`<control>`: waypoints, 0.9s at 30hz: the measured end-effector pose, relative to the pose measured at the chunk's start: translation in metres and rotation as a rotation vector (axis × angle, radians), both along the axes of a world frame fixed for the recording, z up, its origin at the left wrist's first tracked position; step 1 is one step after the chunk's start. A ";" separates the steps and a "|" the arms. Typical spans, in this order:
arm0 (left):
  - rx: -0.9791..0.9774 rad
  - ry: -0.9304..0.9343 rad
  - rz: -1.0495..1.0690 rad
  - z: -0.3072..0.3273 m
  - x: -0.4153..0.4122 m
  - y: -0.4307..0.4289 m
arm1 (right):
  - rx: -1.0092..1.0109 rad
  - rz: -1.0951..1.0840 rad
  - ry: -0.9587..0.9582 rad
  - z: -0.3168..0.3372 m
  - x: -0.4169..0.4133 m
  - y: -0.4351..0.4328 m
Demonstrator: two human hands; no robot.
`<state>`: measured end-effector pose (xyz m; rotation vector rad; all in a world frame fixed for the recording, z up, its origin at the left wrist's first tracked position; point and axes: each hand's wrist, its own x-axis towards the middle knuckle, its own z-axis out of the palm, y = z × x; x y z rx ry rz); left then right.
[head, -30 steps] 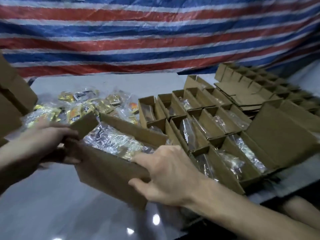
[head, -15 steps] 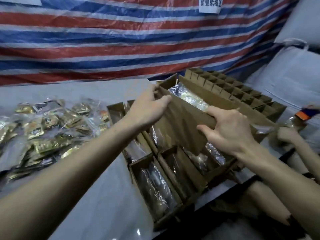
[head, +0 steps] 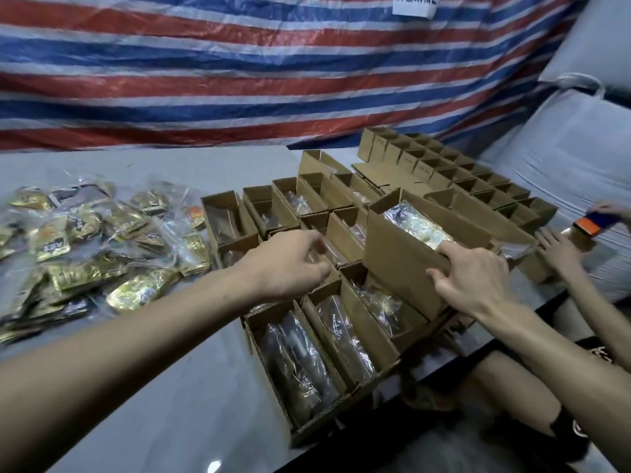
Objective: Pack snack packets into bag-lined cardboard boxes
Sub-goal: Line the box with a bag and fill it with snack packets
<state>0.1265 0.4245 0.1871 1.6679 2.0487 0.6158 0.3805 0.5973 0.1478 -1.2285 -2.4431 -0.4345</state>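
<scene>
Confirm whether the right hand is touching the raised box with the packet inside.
Touching. The head view shows the right hand gripping the raised box: its fingers hook over the top edge of the near wall, and its thumb presses on the outside.

The tarpaulin (head: 239, 80) is striped in red, blue and white bands, and a white sign (head: 415, 5) with dark characters hangs at its top edge. The cardboard boxes (head: 362, 322) are plain brown with clear liners (head: 297, 349) that glint silver, and the heaped snack packets (head: 85, 240) are gold and black with a few orange patches. The bench (head: 170, 387) is glossy pale grey and the sacks (head: 580, 141) are off-white.
</scene>
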 end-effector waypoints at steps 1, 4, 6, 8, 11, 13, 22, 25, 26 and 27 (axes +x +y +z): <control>-0.031 0.020 -0.003 -0.002 -0.004 -0.004 | 0.002 -0.009 0.001 -0.002 0.002 0.001; -0.103 0.075 -0.007 -0.005 -0.013 -0.012 | -0.004 -0.032 0.010 -0.005 0.004 0.003; -0.143 0.117 0.003 -0.006 -0.017 -0.018 | -0.029 -0.048 0.010 -0.006 0.003 0.005; -0.165 0.175 0.003 -0.007 -0.019 -0.022 | -0.041 -0.069 0.027 -0.008 0.003 0.006; -0.192 0.244 -0.007 -0.008 -0.019 -0.027 | -0.034 -0.085 0.054 -0.009 0.004 0.006; -0.209 0.255 -0.019 -0.009 -0.019 -0.029 | -0.045 -0.101 0.053 -0.009 0.004 0.005; -0.194 0.329 -0.070 -0.012 -0.014 -0.029 | -0.184 -0.202 -0.008 0.003 0.003 0.003; -0.201 0.349 -0.083 -0.013 -0.011 -0.030 | -0.259 -0.188 -0.015 0.011 0.003 0.001; -0.207 0.352 -0.085 -0.013 -0.011 -0.031 | -0.285 -0.182 -0.009 0.013 0.003 0.000; -0.212 0.353 -0.087 -0.013 -0.010 -0.032 | -0.310 -0.180 0.003 0.014 0.003 -0.001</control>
